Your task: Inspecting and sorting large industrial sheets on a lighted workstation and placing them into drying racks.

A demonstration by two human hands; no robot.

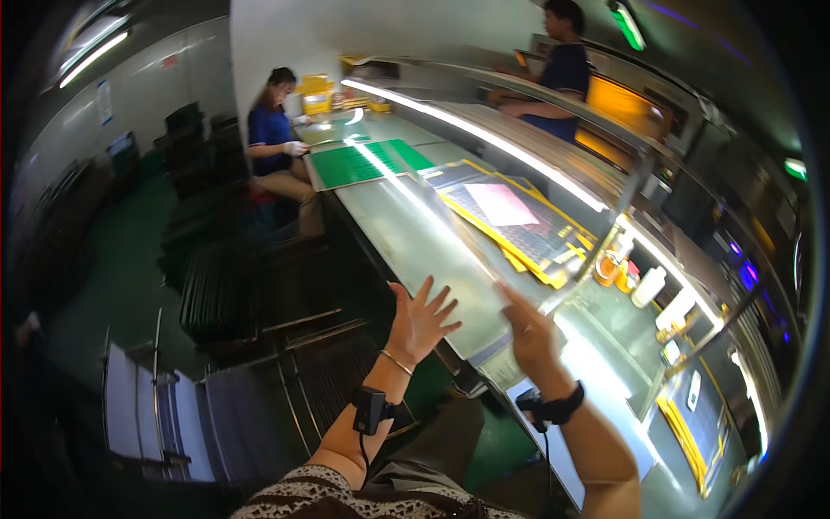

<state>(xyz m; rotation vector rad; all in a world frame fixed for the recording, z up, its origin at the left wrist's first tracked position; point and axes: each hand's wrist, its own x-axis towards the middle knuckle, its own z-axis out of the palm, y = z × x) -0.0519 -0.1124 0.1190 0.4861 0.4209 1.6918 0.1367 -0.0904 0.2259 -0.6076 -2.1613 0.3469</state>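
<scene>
My left hand point(419, 324) is raised beside the near edge of the long worktable point(389, 221), its fingers spread wide and nothing in them. A bracelet and a small black strapped-on device point(372, 410) are on that arm. To its right, over the tabletop, is my right hand point(531, 336), seen edge-on and a little blurred. Its fingers stretch out away from me, and I see nothing held in it. Another black strapped device point(551, 406) sits on the right wrist. Below the right forearm lies a pale sheet or panel point(546, 441) on the table.
Yellow-edged frames point(553, 233) with a pinkish sheet point(501, 205) lie across the table. Bottles point(648, 287) stand at the right. Beyond a green panel point(363, 163), a seated person point(275, 130) works; another stands behind the light bar point(484, 138). Dark racks point(225, 290) fill the left.
</scene>
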